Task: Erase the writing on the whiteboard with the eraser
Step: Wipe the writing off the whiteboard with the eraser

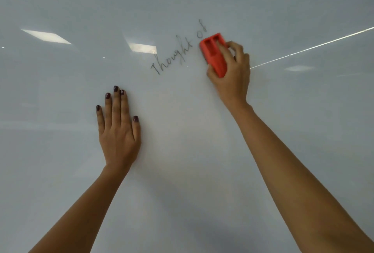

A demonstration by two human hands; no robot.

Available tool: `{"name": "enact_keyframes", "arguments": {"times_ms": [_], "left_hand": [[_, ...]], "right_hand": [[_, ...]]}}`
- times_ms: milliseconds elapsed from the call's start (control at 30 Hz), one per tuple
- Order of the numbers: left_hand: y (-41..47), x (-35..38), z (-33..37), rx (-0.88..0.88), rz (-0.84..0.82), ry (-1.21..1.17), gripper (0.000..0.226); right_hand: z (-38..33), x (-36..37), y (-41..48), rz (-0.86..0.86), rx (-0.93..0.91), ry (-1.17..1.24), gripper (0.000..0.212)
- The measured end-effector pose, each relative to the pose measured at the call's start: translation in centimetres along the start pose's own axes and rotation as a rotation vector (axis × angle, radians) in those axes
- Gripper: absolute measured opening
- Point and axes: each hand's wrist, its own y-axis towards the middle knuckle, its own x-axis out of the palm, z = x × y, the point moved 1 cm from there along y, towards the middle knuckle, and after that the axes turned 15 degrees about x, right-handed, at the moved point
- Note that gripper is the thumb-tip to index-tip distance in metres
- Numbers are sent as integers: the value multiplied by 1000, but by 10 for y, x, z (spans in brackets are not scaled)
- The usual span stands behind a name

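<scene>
A glossy whiteboard (182,161) fills the whole view. Dark handwriting (178,52) reading "Thought of" slants upward across its upper middle. My right hand (232,72) is shut on a red eraser (214,54), which is pressed against the board just right of the word "of". The eraser's back has two rectangular recesses. My left hand (118,125) lies flat on the board below and left of the writing, fingers together and pointing up, holding nothing.
Ceiling lights are reflected on the whiteboard as bright patches (46,36) at the upper left and a thin bright line (311,48) at the right. The board's edges lie outside the view.
</scene>
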Motion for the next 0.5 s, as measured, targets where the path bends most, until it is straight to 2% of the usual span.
{"name": "enact_keyframes", "arguments": {"times_ms": [100, 200, 333, 500], "left_hand": [[0, 0, 0, 2, 2, 9, 61], [0, 1, 0, -1, 8, 10, 61], [-1, 2, 0, -1, 15, 8, 60], [-1, 3, -1, 0, 20, 14, 59]], "right_hand": [[-14, 8, 40, 100, 237, 29, 57], [-36, 19, 62, 80, 249, -11, 57], [-74, 36, 35, -74, -29, 5, 59], [-99, 57, -61, -219, -456, -20, 64]]}}
